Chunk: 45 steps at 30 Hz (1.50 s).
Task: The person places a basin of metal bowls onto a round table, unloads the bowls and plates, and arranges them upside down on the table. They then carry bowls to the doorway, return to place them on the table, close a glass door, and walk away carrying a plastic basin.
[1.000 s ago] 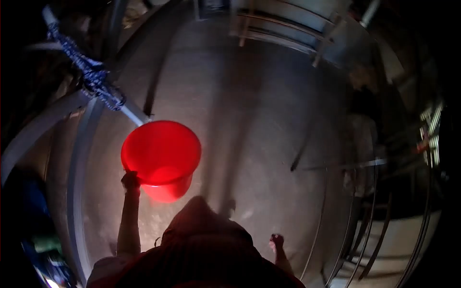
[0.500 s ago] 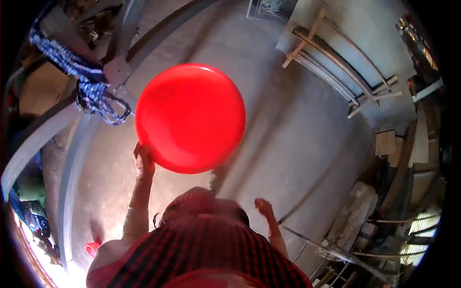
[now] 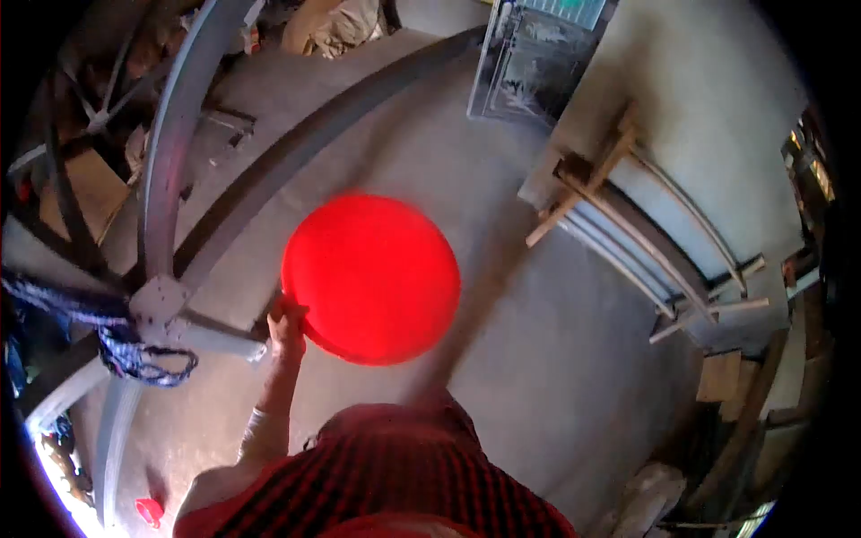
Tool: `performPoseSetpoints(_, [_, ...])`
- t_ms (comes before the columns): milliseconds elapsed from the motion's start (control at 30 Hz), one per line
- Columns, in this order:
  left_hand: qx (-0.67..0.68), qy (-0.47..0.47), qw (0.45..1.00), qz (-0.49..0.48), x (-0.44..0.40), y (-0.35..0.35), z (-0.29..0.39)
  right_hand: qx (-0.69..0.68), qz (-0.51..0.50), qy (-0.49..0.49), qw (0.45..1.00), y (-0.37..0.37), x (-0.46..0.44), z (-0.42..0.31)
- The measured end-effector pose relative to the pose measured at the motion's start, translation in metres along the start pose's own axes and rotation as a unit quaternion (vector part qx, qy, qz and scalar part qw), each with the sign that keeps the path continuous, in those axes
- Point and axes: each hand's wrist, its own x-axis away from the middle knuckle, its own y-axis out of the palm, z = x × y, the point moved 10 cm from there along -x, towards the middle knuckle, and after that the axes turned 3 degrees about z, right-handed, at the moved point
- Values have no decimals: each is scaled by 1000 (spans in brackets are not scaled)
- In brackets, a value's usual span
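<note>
A large round red plastic basin (image 3: 372,280) is held out in front of my body, above the floor. My left hand (image 3: 287,325) grips its rim at the lower left, with the fingers partly hidden by the basin. Whether anything lies inside the basin is hard to tell through the bright red glare. My right hand does not show in this view.
Grey metal beams (image 3: 163,300) meet at a joint on the left, with a blue-white rope (image 3: 134,354) hanging there. A wooden rack (image 3: 646,224) leans by a pale panel at right. A small red object (image 3: 150,511) lies on the floor (image 3: 556,386).
The view has tilted up and shifted, bringing more of the far floor into sight. The basin appears lower and slightly smaller, still in my left hand. My right hand has gone out of view.
</note>
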Motion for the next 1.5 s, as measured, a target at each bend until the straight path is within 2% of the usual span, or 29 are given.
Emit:
performPoseSetpoints(133, [40, -5, 999, 14, -58, 94, 4, -48, -5, -103, 994, -65, -95, -215])
performPoseSetpoints(167, [42, -24, 999, 4, -81, 106, -3, 126, 19, -260, 957, -69, -149, -286])
performPoseSetpoints(200, [42, -41, 998, -5, -104, 121, -10, 285, 99, -400, 865, -75, -199, -348])
performPoseSetpoints(300, [56, -57, 997, 14, -175, 182, -20, 577, 217, -521, 590, -33, -252, -584])
performPoseSetpoints(333, [60, -64, 996, 11, -202, 201, -25, 482, 186, -515, 685, -40, -257, -643])
performPoseSetpoints(367, [16, -96, 995, 15, -235, 214, -47, 296, 126, -485, 813, -48, -264, -691])
performPoseSetpoints(400, [30, -84, 996, 28, -262, 238, -50, 172, 87, -455, 869, -47, -267, -729])
performPoseSetpoints(433, [44, -68, 996, 36, -290, 275, -50, 112, 62, -444, 887, -40, -267, -759])
performPoseSetpoints(467, [63, -61, 995, 45, -313, 305, -55, 141, 54, -473, 868, -29, -266, -775])
performPoseSetpoints(500, [98, -62, 993, 16, -340, 341, -63, 257, 64, -558, 786, -16, -262, -786])
performPoseSetpoints(567, [28, -92, 995, 9, -391, 405, -68, 458, 85, -708, 530, 18, -248, -779])
performPoseSetpoints(633, [9, -106, 994, -37, -438, 456, -85, 358, 59, -412, 836, -24, -266, -769])
performPoseSetpoints(667, [31, -103, 991, -77, -464, 485, -95, 274, 43, -240, 930, -40, -279, -756])
performPoseSetpoints(700, [26, -114, 990, -82, -491, 518, -106, 108, 27, -106, 988, -53, -296, -721])
performPoseSetpoints(733, [24, -124, 988, -84, -515, 551, -115, -71, 56, 24, 996, -65, -302, -688])
performPoseSetpoints(767, [17, -128, 988, -87, -533, 588, -119, -126, 60, 61, 988, -73, -312, -678])
performPoseSetpoints(833, [0, -139, 987, -83, -563, 651, -127, -55, 39, 34, 997, -87, -329, -696])
performPoseSetpoints(900, [-11, -156, 983, -95, -593, 710, -152, 96, 28, -48, 994, -99, -368, -736])
performPoseSetpoints(1000, [33, -119, 981, -151, -641, 811, -165, 375, 62, -261, 887, -123, -420, -837])
performPoseSetpoints(1067, [27, -117, 975, -189, -663, 883, -165, 396, 101, -316, 857, -147, -451, -918])
performPoseSetpoints(1100, [0, -131, 972, -194, -666, 915, -159, 101, 7, -209, 973, -157, -483, -942])
performPoseSetpoints(1133, [-22, -142, 969, -200, -672, 947, -154, -219, -17, -82, 972, -168, -507, -968])
performPoseSetpoints(1167, [-10, -152, 966, -208, -671, 962, -149, -156, 37, -132, 978, -181, -489, -1028])
performPoseSetpoints(1233, [9, -176, 958, -225, -691, 1023, -165, -318, -11, -196, 927, -199, -514, -1110])
performPoseSetpoints(1267, [14, -175, 955, -239, -702, 1056, -175, -321, -21, -214, 922, -208, -532, -1147])
performPoseSetpoints(1300, [18, -173, 952, -253, -711, 1087, -184, -454, -43, -164, 875, -212, -543, -1167])
performPoseSetpoints(1333, [21, -172, 947, -269, -720, 1116, -192, -145, 115, -318, 930, -230, -587, -1178])
performPoseSetpoints(1433, [21, -198, 920, -336, -744, 1205, -220, -161, 90, -297, 937, -223, -581, -1202])
performPoseSetpoints(1500, [-43, -222, 909, -350, -764, 1257, -251, -114, 95, -207, 967, -206, -609, -1180])
